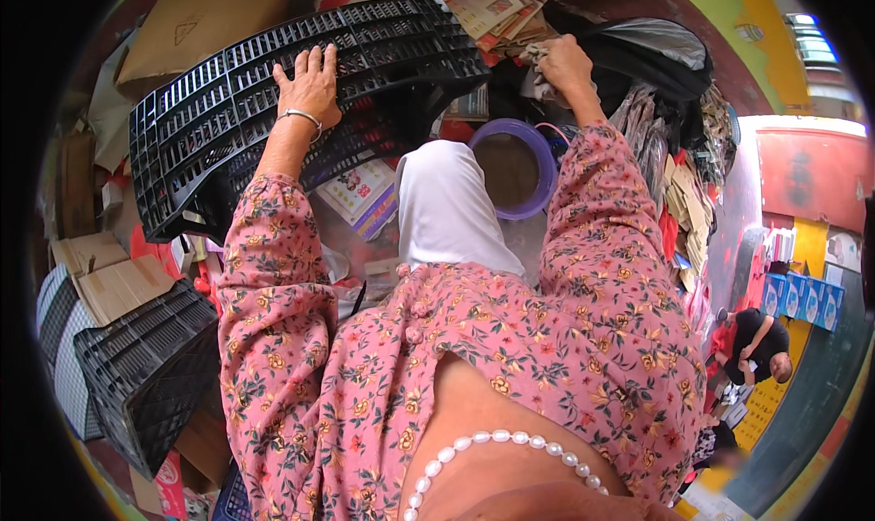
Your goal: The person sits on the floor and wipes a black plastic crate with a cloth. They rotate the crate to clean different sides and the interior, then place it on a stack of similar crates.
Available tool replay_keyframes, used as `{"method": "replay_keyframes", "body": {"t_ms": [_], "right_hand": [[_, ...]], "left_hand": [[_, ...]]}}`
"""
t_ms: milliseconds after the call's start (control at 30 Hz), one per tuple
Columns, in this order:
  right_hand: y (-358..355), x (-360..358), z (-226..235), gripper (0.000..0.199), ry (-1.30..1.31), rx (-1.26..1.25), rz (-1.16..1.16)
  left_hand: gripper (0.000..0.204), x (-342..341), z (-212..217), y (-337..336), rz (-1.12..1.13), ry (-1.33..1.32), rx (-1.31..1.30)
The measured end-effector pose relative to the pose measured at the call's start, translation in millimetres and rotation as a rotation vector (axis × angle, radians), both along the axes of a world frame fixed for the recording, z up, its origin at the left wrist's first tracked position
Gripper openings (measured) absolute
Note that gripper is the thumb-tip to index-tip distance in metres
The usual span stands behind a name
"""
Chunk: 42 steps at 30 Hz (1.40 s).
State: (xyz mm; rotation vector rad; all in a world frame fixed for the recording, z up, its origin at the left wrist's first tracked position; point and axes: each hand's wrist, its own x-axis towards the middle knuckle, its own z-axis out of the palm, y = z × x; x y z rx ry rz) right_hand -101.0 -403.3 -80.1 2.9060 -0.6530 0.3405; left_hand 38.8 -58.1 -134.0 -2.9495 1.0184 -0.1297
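Note:
A black slatted plastic crate [205, 115], tilted with its ribbed face toward me, takes up the upper left. My left hand [310, 88] rests flat on it with fingers spread, and a bracelet circles that wrist. At the upper right, my right hand [565, 63] is closed round a crumpled greyish rag [536, 82], beside dark plastic bags. Just below the rag stands a round purple bucket [550, 170] with murky brownish water in it. Below the crate lies a printed booklet [357, 193], partly covered by the crate and my sleeve.
Stacked papers [497, 10] lie behind the crate; a large cardboard box [200, 24] stands at the far left. Another black crate [146, 348] and flattened cardboard [123, 288] are at my left. Bundled plastic and paper [688, 197] line the right. A person [758, 343] sits farther right.

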Motion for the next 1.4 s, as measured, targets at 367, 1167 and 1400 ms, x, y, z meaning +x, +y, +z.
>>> {"method": "replay_keyframes", "body": {"t_ms": [367, 1167, 1400], "right_hand": [[70.3, 53.3, -50.4, 0.021, -0.193, 0.068, 0.387], [-23.0, 13.2, 14.0, 0.009, -0.850, 1.341, 0.220], [66.5, 39.6, -78.1, 0.043, -0.385, 0.259, 0.342]], "left_hand": [[0.081, -4.6, 1.3, -2.7, -0.031, -0.042, 0.013], [0.079, -2.2, 5.8, -0.4, 0.007, -0.040, 0.060], [0.079, 4.6, -8.1, 2.8, -0.008, -0.082, 0.053]]}}
